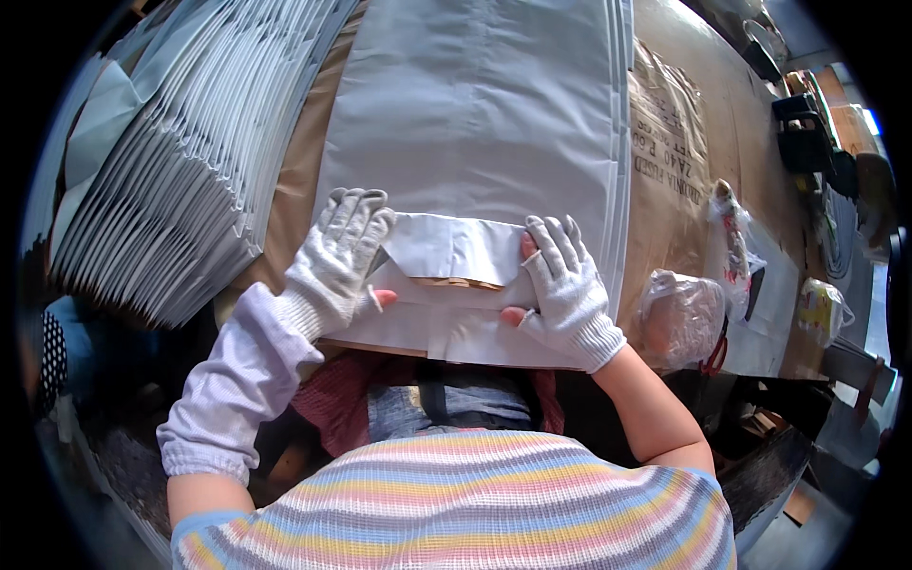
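A large white paper sack (475, 114) lies flat in front of me, on top of a stack whose layered edges show at the right. At its near end a folded flap (446, 242) runs crosswise, with brown inner paper (456, 282) peeking from its middle. My left hand (350, 237), in a white knit glove with the thumb tip bare, rests flat on the flap's left end, fingers stretched out. My right hand (565, 280), gloved too with bare thumb and index tips, lies spread at the flap's right end. Neither hand is closed round anything.
At the left stands a thick bundle of folded white sacks (180, 180). Brown wrapping paper (665, 123) with dark print covers the right side. Near the right edge are a clear plastic bag (679, 313), red-handled scissors (715, 353) and another small bag (822, 309).
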Available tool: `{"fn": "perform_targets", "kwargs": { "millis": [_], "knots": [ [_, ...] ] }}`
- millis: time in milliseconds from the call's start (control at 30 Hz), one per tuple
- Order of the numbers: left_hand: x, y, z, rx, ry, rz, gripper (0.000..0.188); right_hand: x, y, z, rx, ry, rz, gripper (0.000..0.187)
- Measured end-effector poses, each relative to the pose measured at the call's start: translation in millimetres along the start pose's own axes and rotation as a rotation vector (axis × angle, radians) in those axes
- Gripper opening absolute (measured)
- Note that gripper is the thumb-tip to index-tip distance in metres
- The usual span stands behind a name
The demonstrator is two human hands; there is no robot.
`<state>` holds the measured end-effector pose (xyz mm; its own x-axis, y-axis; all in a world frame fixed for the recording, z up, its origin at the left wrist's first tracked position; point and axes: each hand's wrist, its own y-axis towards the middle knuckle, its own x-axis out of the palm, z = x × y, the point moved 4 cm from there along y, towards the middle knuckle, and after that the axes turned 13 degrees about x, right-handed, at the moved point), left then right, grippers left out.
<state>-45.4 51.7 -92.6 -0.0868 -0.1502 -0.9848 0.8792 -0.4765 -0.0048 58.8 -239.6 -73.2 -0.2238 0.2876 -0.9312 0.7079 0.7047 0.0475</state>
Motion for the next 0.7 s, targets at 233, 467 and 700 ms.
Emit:
{"fn": "perform_targets", "kwargs": {
  "millis": [233, 467, 700],
  "knots": [
    [-20.4, 55.1, 36.9, 0.166, -0.259, 0.096, 0.096, 0.9, 31.1, -38.5, -0.164, 0.122, -0.088, 0.081],
    [-39.4, 9.3, -7.7, -0.448, -1.109, 0.563, 0.053, -30.3, 9.9, 7.8, 0.13, 0.533, 0.409, 0.033],
    [-45.7, -0.1, -26.9, -0.482, -0.248, 0.482, 0.077, -21.2, 39.0, -2.5, 0.181, -0.002, 0.187, 0.064]
  ]
}}
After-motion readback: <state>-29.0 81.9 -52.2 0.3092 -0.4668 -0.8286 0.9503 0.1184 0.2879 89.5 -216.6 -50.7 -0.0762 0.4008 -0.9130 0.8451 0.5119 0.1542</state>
